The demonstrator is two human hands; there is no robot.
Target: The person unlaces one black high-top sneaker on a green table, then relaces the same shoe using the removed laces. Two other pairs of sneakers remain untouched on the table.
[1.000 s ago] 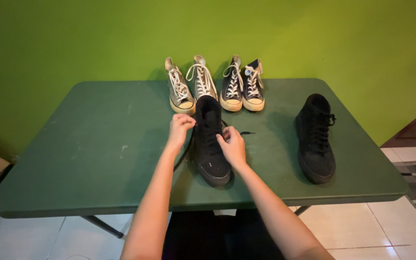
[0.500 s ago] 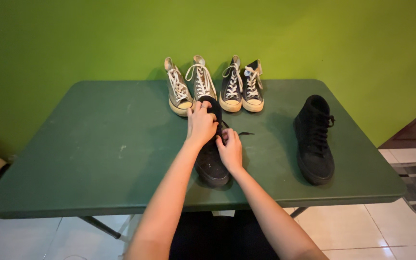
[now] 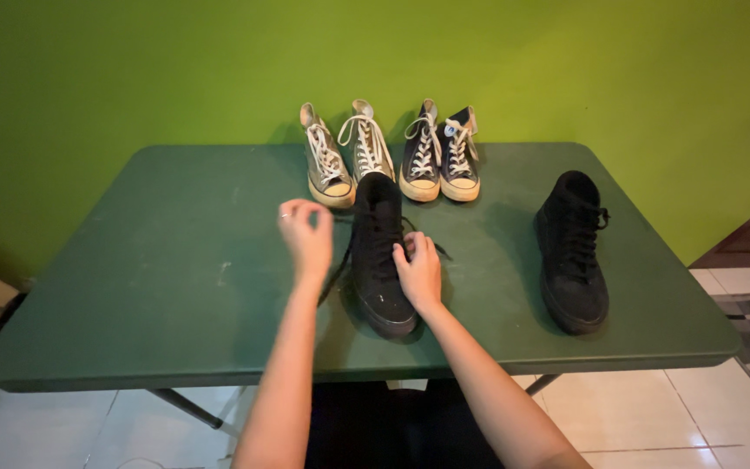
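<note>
Black canvas high-top shoe (image 3: 380,260) lies at the middle of the dark green table (image 3: 167,287), toe toward the near edge, with the right hand (image 3: 418,271) pressed flat against its right side, fingers together, and the left hand (image 3: 305,236) just to its left, fingertips pinched on a black lace (image 3: 337,267). Six shoes are counted in all: a second black high-top (image 3: 573,252) alone at the right, and at the far edge one pair of grey sneakers with white laces (image 3: 345,155) beside one pair of dark sneakers with white laces (image 3: 441,155).
</note>
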